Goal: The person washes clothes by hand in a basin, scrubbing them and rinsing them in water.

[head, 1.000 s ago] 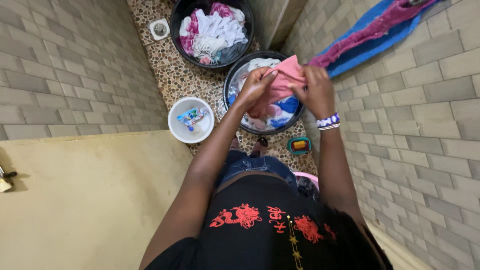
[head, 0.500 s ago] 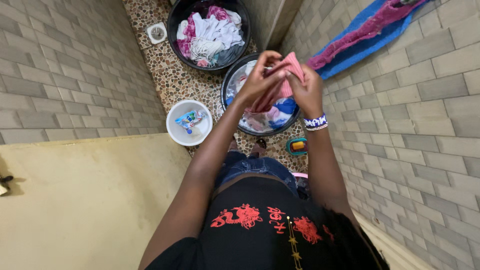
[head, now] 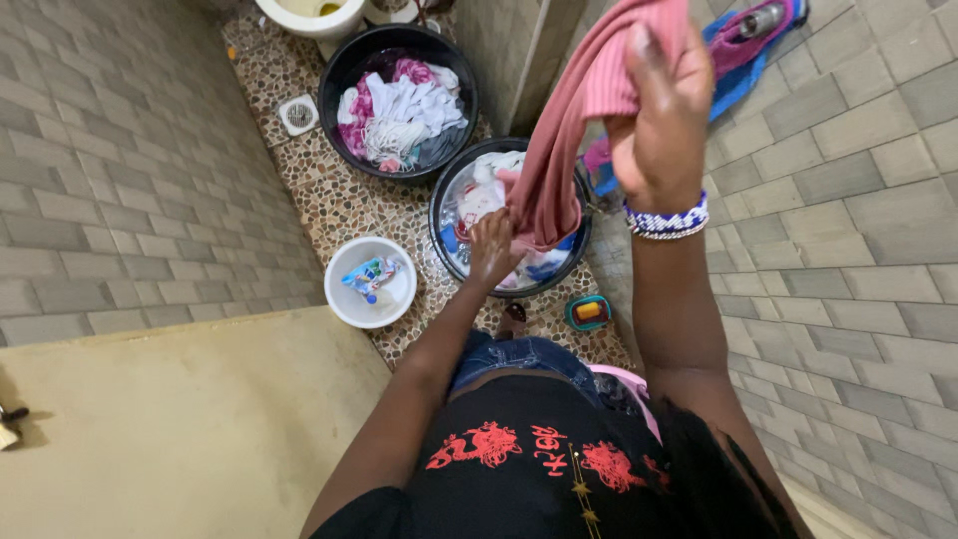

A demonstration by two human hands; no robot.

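My right hand point(head: 661, 120) is raised high and grips the top of a wet pink garment point(head: 564, 140) that hangs down in a long fold. My left hand point(head: 492, 248) is low, closed around the garment's lower end just above a dark basin point(head: 445, 182) of water with white, pink and blue clothes in it. A beaded blue and white bracelet point(head: 667, 222) circles my right wrist.
A second dark basin point(head: 344, 70) heaped with white and pink laundry stands farther off. A small white bowl point(head: 345, 299) holding a blue sachet sits at the left. A green soap dish point(head: 589, 312) lies near my feet. Tiled walls close in both sides; blue and pink cloth point(head: 743, 50) hangs on the right wall.
My right hand has lifted the pink garment upward, stretching it out. My left hand has slid down to its lower end over the basin. The view tilted forward.
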